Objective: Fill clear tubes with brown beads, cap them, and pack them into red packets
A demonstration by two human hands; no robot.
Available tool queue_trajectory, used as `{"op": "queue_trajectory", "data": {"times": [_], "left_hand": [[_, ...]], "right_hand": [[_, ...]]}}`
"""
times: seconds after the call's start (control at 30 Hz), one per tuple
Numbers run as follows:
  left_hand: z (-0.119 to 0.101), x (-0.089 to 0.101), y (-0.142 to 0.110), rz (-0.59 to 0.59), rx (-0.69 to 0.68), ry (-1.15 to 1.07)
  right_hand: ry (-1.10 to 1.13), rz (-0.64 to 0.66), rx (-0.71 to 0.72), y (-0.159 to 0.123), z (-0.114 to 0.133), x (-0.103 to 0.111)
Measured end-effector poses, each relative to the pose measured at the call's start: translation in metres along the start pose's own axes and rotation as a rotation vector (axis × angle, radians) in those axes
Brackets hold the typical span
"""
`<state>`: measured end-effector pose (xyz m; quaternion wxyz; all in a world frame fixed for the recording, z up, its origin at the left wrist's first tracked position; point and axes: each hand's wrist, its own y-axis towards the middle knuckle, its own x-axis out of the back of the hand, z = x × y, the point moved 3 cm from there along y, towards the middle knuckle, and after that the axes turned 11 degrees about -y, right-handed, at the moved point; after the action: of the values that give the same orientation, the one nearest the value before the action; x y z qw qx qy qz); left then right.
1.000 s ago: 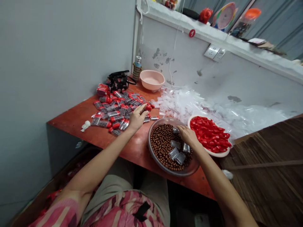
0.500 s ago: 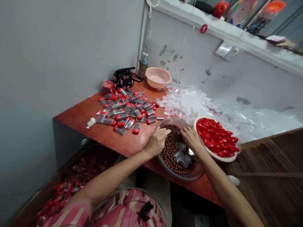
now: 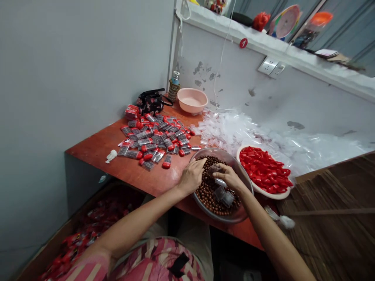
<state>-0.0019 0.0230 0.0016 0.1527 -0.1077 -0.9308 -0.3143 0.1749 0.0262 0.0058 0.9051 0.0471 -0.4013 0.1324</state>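
Both my hands are inside a clear bowl [image 3: 244,177] full of small brown balls [image 3: 206,192]. My left hand [image 3: 191,175] lies curled on the balls at the bowl's left side. My right hand [image 3: 228,176] is closed on a small clear container [image 3: 214,169] and meets the left over the balls. Other empty clear containers [image 3: 223,195] lie on the balls near my right wrist. A white plate of red caps [image 3: 263,169] stands just right of the bowl.
A pile of filled red-capped containers [image 3: 155,136] covers the red table [image 3: 123,171] to the left. Loose clear plastic bags [image 3: 234,128] are heaped behind, with a pink basin [image 3: 192,100] and a black bag [image 3: 150,102] at the back. A box of packed containers [image 3: 76,242] sits below.
My left hand left the pile of filled containers and came into the bowl. My right hand picked up a clear container and drew toward the left hand.
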Motion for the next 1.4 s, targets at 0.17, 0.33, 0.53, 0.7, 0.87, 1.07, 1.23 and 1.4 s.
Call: {"op": "queue_trajectory", "data": {"times": [0.17, 0.33, 0.53, 0.7, 0.87, 1.07, 1.23, 1.4], "left_hand": [[-0.011, -0.007, 0.013, 0.131, 0.193, -0.264], [-0.008, -0.026, 0.018, 0.207, 0.363, -0.684], [-0.007, -0.035, 0.013, 0.164, 0.668, -1.062], [-0.007, -0.029, 0.012, 0.095, 0.735, -1.103], [-0.007, -0.030, 0.013, 0.130, 0.771, -1.126], [-0.008, -0.032, 0.016, 0.122, 0.722, -1.078], [-0.004, -0.032, 0.014, 0.186, 0.677, -0.990], [-0.003, -0.032, 0.014, 0.189, 0.641, -0.953]], "right_hand": [[0.490, -0.127, -0.139, -0.016, 0.013, 0.006], [0.522, -0.187, -0.160, -0.026, 0.016, 0.009], [0.491, -0.166, -0.181, -0.034, 0.008, 0.016], [0.231, -0.412, -0.218, -0.050, -0.023, 0.059], [-0.217, -0.813, -0.352, -0.096, -0.070, 0.124], [-0.431, -0.719, -0.382, -0.109, -0.099, 0.134], [-0.596, -0.516, -0.318, -0.090, -0.094, 0.117], [-1.058, -0.192, -0.178, -0.078, -0.089, 0.110]]}}
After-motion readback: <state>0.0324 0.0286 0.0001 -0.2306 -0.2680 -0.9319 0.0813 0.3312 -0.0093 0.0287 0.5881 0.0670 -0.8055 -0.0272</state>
